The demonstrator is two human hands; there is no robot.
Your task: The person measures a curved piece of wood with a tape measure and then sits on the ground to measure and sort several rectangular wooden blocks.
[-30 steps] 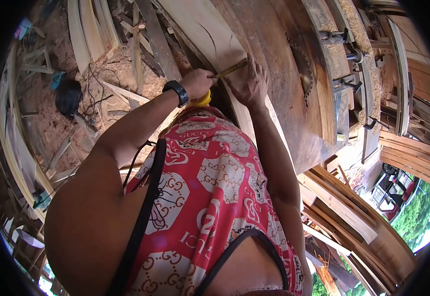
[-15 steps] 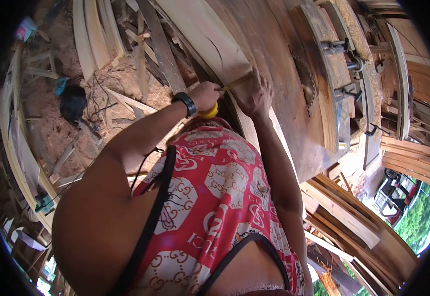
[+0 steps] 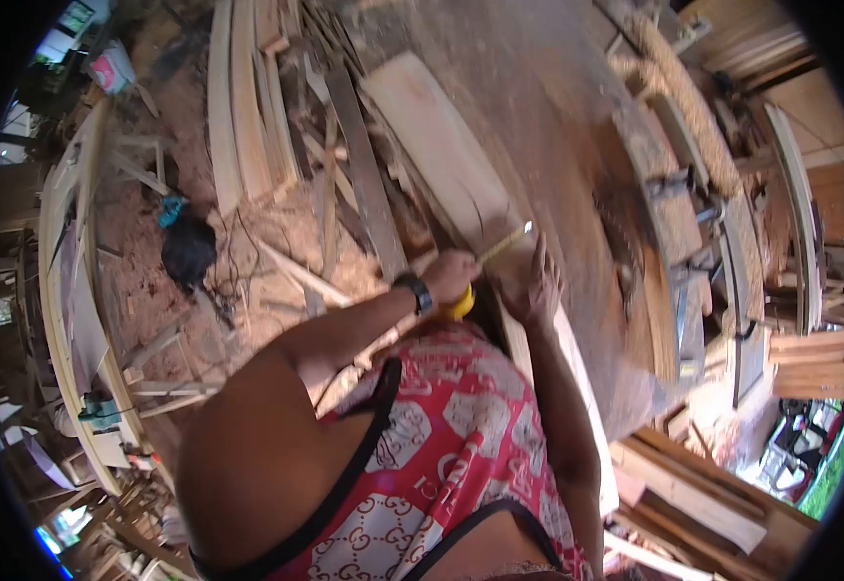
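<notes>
My left hand [image 3: 451,277], with a dark watch [image 3: 412,296] on its wrist, is closed around a yellow tape measure [image 3: 461,304]. The tape's narrow blade [image 3: 505,243] sticks out across a pale wooden board [image 3: 441,140], its shiny tip near the board's far edge. My right hand [image 3: 532,290] lies over the same board, just below the tape's tip. Its fingers are stretched out, and its palm side is hidden. The board rests along the side of a worn wooden saw table.
A round saw blade [image 3: 623,242] stands up from the table [image 3: 548,126] to the right. Clamps [image 3: 674,182] hold timber beyond it. On the left, planks [image 3: 247,107], offcuts, cables and a black bag-like object [image 3: 188,252] lie on sawdust-covered ground.
The whole view has shifted, so the scene sits lower and farther right. My right fingers have come away from the tape, whose tip now shows bare above the board.
</notes>
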